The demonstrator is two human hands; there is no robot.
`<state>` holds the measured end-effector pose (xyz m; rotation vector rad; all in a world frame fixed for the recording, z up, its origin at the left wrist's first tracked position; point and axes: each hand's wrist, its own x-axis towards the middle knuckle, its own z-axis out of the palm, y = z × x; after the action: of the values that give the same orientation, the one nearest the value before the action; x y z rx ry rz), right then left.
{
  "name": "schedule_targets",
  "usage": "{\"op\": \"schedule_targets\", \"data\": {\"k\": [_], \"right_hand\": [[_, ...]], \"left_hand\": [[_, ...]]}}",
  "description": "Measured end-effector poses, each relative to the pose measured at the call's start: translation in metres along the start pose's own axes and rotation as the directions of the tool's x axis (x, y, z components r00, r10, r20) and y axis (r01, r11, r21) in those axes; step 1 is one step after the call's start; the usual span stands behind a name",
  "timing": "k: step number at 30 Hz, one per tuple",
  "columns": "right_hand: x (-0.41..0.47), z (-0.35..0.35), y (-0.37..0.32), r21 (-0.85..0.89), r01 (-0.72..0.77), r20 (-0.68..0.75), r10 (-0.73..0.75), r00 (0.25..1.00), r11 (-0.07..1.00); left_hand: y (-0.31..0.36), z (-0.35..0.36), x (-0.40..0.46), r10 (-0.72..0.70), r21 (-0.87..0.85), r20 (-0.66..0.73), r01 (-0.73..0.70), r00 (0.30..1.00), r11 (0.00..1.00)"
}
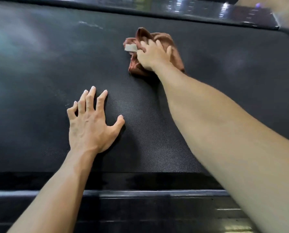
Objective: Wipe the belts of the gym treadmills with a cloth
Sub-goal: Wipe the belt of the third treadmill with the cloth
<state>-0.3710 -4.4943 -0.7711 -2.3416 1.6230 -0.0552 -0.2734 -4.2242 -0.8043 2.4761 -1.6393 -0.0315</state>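
The cloth [157, 52], brown and bunched with a pale tag, lies on the belt [39, 64] toward its far side. The right hand [153, 56] presses on it, its grip curled into the folds. The left hand [91, 125] rests flat on the belt, fingers spread. The cloth looks soft, light and limp; a palm on the bunched middle should drag it best across the textured belt.

A person's right hand [153, 55] presses a bunched brown cloth [157, 47], with its pale tag showing, onto a black textured treadmill belt [39, 64] at upper centre, while the left hand [91, 125] rests flat, fingers spread, at lower left.
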Motion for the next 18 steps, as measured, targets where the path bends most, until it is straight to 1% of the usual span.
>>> {"op": "schedule_targets", "data": {"k": [2, 4, 7, 9, 10, 12, 14, 15, 16, 18], "right_hand": [[-0.004, 0.007, -0.026, -0.023, 0.123, 0.017, -0.123, 0.992, 0.992], [-0.024, 0.016, -0.035, -0.013, 0.233, 0.018, -0.233, 0.972, 0.972], [-0.065, 0.021, -0.005, 0.035, 0.317, -0.011, -0.317, 0.948, 0.948], [-0.083, 0.018, 0.028, 0.043, 0.292, -0.058, -0.290, 0.955, 0.955], [-0.086, 0.016, 0.043, 0.032, 0.246, -0.081, -0.243, 0.967, 0.969], [-0.076, 0.011, 0.059, 0.025, 0.101, -0.117, -0.097, 0.988, 0.995], [-0.050, 0.004, 0.056, 0.032, -0.047, -0.129, 0.051, 0.990, 0.998], [-0.035, 0.001, 0.050, 0.036, -0.091, -0.129, 0.095, 0.987, 0.995], [-0.021, 0.000, 0.040, 0.035, -0.106, -0.125, 0.110, 0.986, 0.994], [-0.003, 0.002, 0.021, 0.011, -0.053, -0.111, 0.054, 0.992, 0.999]], "left_hand": [[0.000, 0.000, -0.001, 0.001, 0.000, -0.003, -0.001, 1.000, 1.000], [-0.001, 0.000, 0.000, -0.002, 0.003, -0.004, 0.002, 1.000, 1.000], [0.000, -0.001, 0.001, -0.001, 0.004, -0.007, 0.001, 1.000, 1.000], [0.000, 0.000, 0.001, 0.002, 0.003, -0.005, -0.001, 1.000, 1.000], [0.001, 0.000, 0.001, 0.002, 0.000, -0.005, -0.002, 1.000, 1.000], [0.001, 0.000, 0.001, -0.003, -0.004, -0.009, 0.003, 1.000, 1.000], [0.001, 0.000, 0.000, -0.004, -0.004, -0.005, 0.004, 1.000, 1.000], [0.001, 0.000, 0.000, -0.005, -0.005, -0.005, 0.005, 1.000, 1.000], [0.001, 0.000, 0.000, -0.005, -0.006, -0.006, 0.005, 1.000, 1.000], [0.000, 0.000, 0.000, -0.004, -0.008, -0.006, 0.004, 1.000, 1.000]]}}
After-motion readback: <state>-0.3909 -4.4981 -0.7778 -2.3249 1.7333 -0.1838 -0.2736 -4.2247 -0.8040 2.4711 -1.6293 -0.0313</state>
